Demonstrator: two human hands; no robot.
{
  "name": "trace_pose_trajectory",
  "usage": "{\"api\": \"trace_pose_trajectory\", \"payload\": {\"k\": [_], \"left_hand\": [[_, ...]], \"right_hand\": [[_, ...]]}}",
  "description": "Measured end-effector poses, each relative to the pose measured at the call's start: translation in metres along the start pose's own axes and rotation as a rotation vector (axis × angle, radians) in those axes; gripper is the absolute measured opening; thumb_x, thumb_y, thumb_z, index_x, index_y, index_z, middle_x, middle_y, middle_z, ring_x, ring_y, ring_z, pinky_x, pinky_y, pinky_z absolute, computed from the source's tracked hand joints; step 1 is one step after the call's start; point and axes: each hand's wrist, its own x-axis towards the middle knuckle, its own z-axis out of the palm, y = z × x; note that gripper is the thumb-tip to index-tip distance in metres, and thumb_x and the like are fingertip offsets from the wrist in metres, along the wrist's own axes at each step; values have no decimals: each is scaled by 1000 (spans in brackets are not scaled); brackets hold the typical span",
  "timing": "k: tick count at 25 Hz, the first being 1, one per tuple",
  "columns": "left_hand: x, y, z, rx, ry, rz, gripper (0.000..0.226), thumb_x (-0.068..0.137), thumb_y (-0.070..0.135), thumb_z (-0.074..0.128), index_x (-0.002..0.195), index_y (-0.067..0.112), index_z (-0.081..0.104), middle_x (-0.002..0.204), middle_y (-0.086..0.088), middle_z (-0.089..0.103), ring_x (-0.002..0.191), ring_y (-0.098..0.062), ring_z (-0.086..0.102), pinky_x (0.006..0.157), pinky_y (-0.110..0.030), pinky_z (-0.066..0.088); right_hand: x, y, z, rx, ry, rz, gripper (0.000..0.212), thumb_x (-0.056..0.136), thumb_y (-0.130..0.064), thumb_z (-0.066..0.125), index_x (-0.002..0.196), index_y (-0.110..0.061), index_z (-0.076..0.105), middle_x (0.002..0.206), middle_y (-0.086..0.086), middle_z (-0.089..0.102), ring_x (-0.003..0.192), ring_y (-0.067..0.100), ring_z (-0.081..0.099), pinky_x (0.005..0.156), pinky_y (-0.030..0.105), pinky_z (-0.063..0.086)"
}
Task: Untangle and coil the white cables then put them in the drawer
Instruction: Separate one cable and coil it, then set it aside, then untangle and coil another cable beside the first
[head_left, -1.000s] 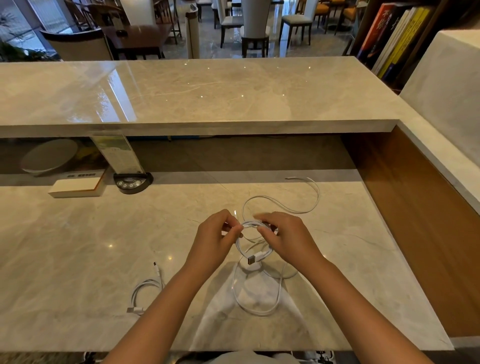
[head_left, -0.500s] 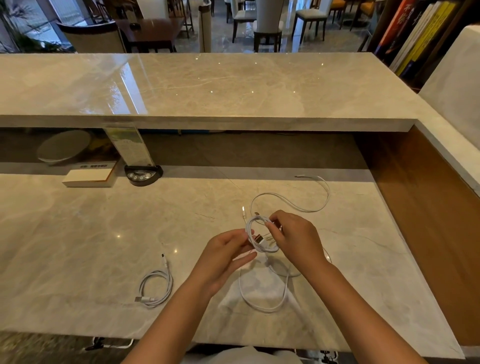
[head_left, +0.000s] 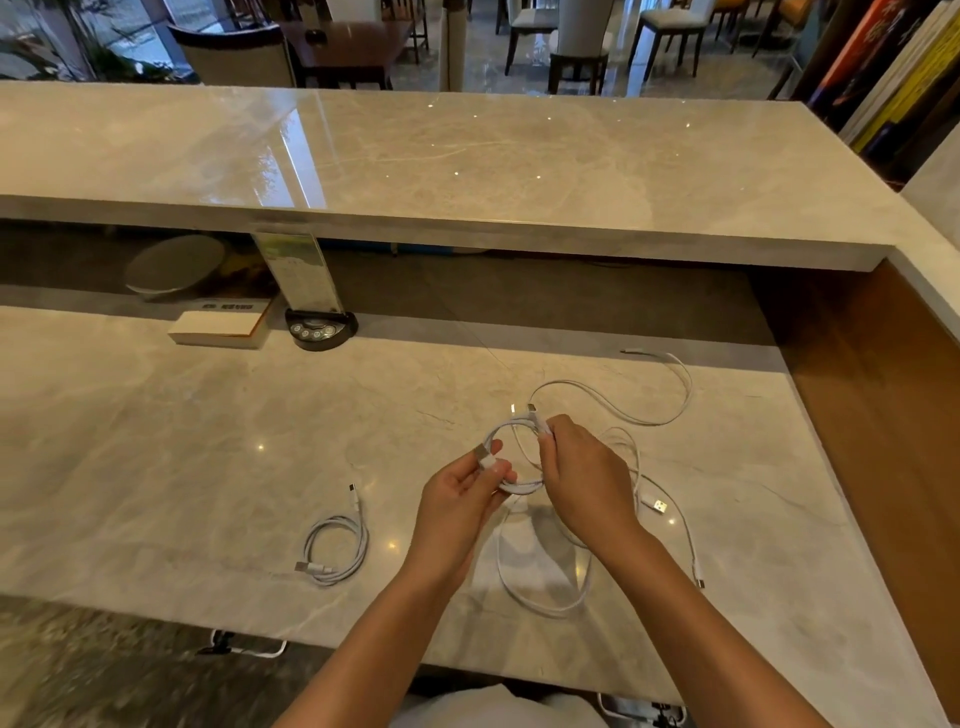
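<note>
White cable loop (head_left: 511, 457) between both hands

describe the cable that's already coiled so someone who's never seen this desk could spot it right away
On the lower marble desk, look to the left of the person's left hand, near the front edge. A small white coiled cable lies there flat by itself. Unlike the loose white cables sprawling to the right, it is wound into a tidy ring and nobody touches it.

Single head-worn view: you look forward and down, close over your left hand (head_left: 462, 499) and right hand (head_left: 587, 483), marble desk (head_left: 182, 467) beneath, counter beyond them.
</note>
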Motion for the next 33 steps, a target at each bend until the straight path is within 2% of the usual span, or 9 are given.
{"api": "trace_pose_trajectory", "payload": {"k": [5,10,14,18,20,22,25,29,33], "left_hand": [[-3,-4,-25,44,128,-44,13,88,9,59,94,6,70,77,1,73,79,-10,69,67,-19,54],[-21,-12,-71,88,308,-64,20,84,4,64,102,11,67,86,-4,72,79,-10,69,67,-20,55],[-30,-6,-125,296,411,1,35,80,0,65,114,10,63,95,-2,71,86,-11,68,74,-22,55],[-16,12,-182,610,412,79,36,77,-3,67,109,14,66,98,-3,69,77,3,64,75,-16,53],[-6,14,-196,738,362,79,32,77,-3,66,104,13,68,96,-1,69,75,3,64,79,-21,54],[0,8,-204,801,342,81,31,78,-2,65,104,12,69,91,6,68,74,9,61,74,-10,50],[1,-4,-208,838,333,83,29,80,-1,63,102,16,70,84,18,63,74,8,59,63,0,41],[-3,-13,-208,800,317,101,27,83,3,63,107,16,68,96,9,66,83,5,57,71,-5,43],[-9,-16,-209,787,305,132,26,85,10,62,108,21,68,99,10,66,89,1,59,81,-18,48]], "right_hand": [[-3,-20,20,413,-152,244,22,96,-28,43,85,-15,57,80,-3,62,77,18,57,62,29,38],[-5,-51,41,521,-312,225,12,87,-20,57,84,-13,66,72,-3,66,64,10,58,60,23,43],[-13,-93,73,648,-496,326,10,87,-17,58,93,-11,63,66,6,67,43,8,58,42,18,49],[-16,-128,105,756,-634,460,17,89,-19,59,77,-8,57,56,9,62,43,15,59,57,32,57],[-19,-134,116,761,-659,512,23,90,-20,58,69,-10,54,58,8,61,46,14,59,58,30,56],[-24,-136,124,700,-659,523,27,90,-22,58,65,-13,51,58,5,61,45,12,58,50,21,50],[-29,-135,133,667,-646,547,30,89,-23,60,61,-14,52,56,4,59,43,12,56,49,22,49],[-33,-132,137,677,-631,573,31,89,-21,60,59,-14,55,58,4,60,43,14,54,48,23,50],[-37,-131,139,695,-601,595,24,89,-23,61,68,-12,59,60,5,62,45,14,57,52,25,53]]}}
